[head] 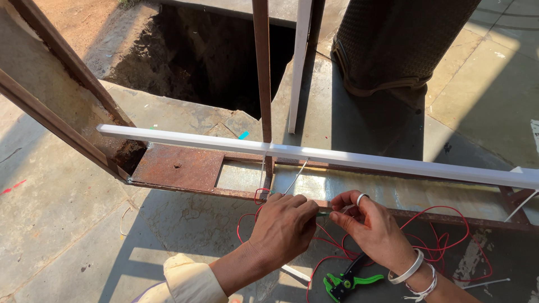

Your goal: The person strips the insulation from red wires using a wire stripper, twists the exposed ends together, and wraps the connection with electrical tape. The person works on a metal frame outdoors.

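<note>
The left hand [283, 223] and right hand [368, 224] meet fingertip to fingertip, both pinched shut on a thin green wire [324, 213] held between them. Loose red wire [443, 247] lies beneath and beyond the right hand, a green-handled wire stripper [348, 279] just below it on the concrete floor [67, 224]. Just beyond the hands run a rusty steel frame [177, 168] and a white conduit strip [348, 158].
</note>
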